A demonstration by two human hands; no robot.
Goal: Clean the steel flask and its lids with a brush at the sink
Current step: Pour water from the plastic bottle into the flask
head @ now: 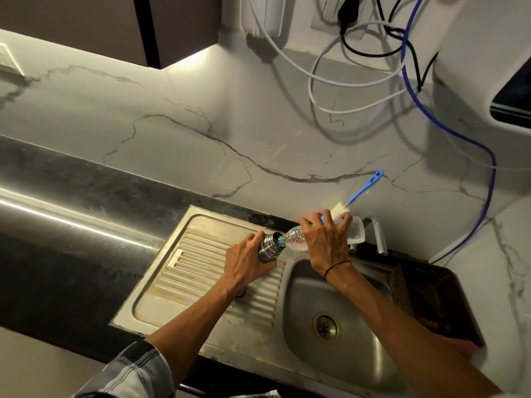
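My left hand (pixel 247 261) grips the steel flask (pixel 268 247) and holds it tilted over the ribbed drainboard, its open mouth facing right. My right hand (pixel 324 242) grips a clear plastic bottle (pixel 356 232) lying almost level, with its neck at the flask's mouth. A brush (pixel 359 193) with white bristles and a blue handle leans against the marble wall just behind my right hand. No lids are visible.
The steel sink basin (pixel 304 291) with its drain (pixel 326 328) lies below my right arm. A tap spout (pixel 379 237) stands behind it. A dark rack (pixel 439 300) sits right of the basin. Cables (pixel 448 127) hang on the wall above. The drainboard (pixel 201 271) meets a black counter (pixel 71 225).
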